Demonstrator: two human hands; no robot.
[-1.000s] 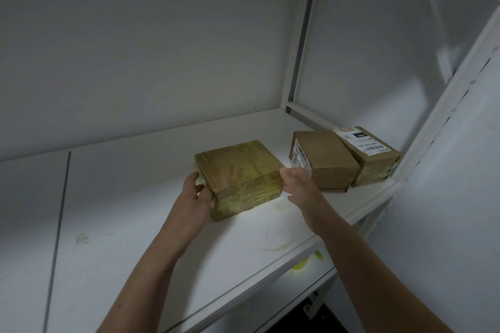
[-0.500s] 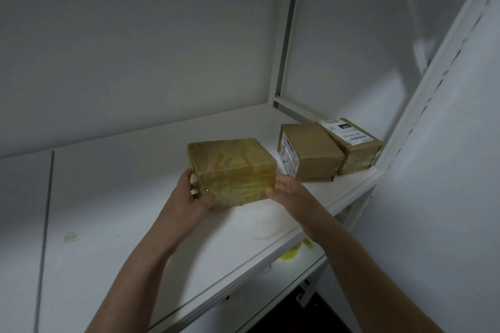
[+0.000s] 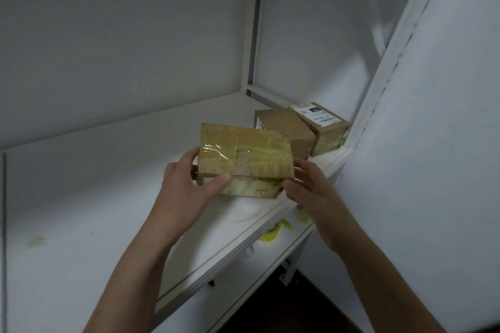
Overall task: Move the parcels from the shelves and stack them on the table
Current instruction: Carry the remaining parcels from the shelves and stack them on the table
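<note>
1. Gripping the taped parcel (image 3: 243, 154) between both hands, we have our left hand (image 3: 186, 184) curled round its left end with the thumb laid across the near face. Our right hand (image 3: 311, 186) is curled round its right end with the thumb at the lower near corner.
2. The taped parcel is brown cardboard wrapped in glossy yellowish tape. It is tilted, its broad face turned up toward us, over the front part of the white shelf (image 3: 108, 197); we cannot tell whether its lower edge touches the shelf.
3. Just behind it to the right, a plain brown parcel (image 3: 284, 127) stands on the same shelf, with a small label on its left side.
4. Right beside that, further right, a labelled parcel (image 3: 324, 127) carries a white shipping label on top and sits by the shelf's right end.
5. Below the front edge, a yellow scrap (image 3: 270, 232) lies on the lower shelf (image 3: 243, 273).
6. At the back corner an upright post (image 3: 254, 21) rises against the pale wall (image 3: 121, 35)
</note>
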